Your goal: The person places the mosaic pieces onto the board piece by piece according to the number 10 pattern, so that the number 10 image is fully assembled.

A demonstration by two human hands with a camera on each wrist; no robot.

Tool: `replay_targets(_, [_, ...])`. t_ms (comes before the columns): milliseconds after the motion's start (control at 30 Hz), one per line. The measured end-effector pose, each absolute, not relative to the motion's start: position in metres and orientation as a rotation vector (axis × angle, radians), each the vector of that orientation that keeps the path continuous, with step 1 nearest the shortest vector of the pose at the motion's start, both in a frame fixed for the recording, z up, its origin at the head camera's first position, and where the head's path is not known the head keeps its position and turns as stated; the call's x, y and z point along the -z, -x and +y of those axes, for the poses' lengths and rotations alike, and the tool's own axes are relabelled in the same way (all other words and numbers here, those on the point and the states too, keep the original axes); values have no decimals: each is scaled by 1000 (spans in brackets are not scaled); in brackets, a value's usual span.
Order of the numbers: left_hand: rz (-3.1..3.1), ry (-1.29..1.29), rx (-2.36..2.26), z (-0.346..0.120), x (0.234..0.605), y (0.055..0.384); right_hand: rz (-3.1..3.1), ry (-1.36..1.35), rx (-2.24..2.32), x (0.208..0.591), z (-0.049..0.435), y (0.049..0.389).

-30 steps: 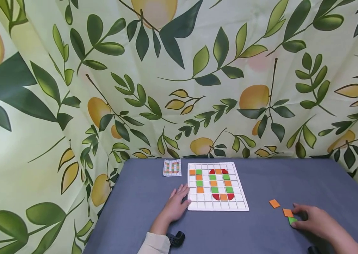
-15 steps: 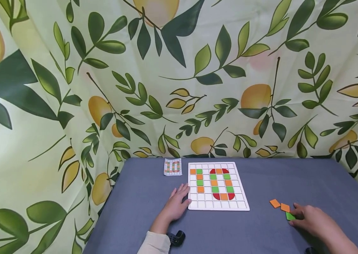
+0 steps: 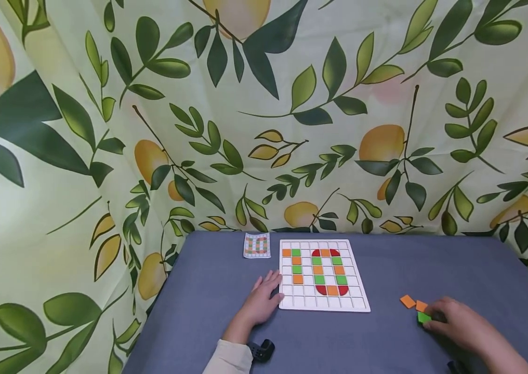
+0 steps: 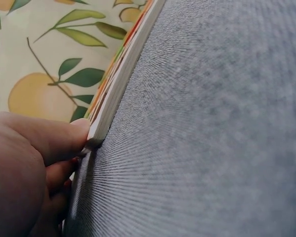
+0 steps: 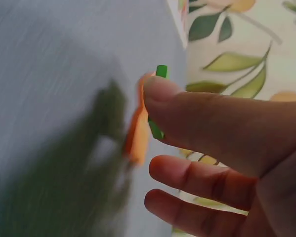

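My right hand [image 3: 456, 322] pinches a small green square tile [image 3: 423, 317], which the right wrist view shows edge-on and tilted behind the thumb [image 5: 162, 94]. Two orange square tiles [image 3: 407, 301] lie just beyond it on the cloth. My left hand [image 3: 260, 301] rests with extended fingers along the left edge of a white gridded board [image 3: 328, 270]. In the left wrist view, its thumb [image 4: 63, 138] touches the board's near corner. Orange, green and red tiles on the board form a "1" and a "0".
A small printed card [image 3: 256, 245] with a similar colored pattern lies behind the board's left side. Dark blue-grey cloth [image 3: 339, 343] covers the table. A curtain [image 3: 311, 171] with fruit and leaves hangs behind the table and along its left side.
My right hand has moved slightly left, and the green tile has come off the cloth in its pinch. One orange tile has slid left toward the other. My left hand stays at the board.
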State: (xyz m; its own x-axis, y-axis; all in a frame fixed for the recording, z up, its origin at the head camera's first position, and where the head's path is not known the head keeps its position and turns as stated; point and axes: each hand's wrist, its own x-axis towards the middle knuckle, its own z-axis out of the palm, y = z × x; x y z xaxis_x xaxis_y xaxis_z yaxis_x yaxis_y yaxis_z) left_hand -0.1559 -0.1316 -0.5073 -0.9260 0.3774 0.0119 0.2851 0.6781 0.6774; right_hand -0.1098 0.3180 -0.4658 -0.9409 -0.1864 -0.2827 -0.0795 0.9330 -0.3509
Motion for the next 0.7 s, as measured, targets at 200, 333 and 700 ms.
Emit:
replay_targets(200, [2758,-527,-1089,-130,509,156,2951,330,553,453,269,107])
replay_targets(333, [2747,-505,-1094,-130,507,157,3041,454,635,452,224,111])
replay_targets(700, [2743,-520,-1116,-132,510,156,3107,682,692,463,107,147])
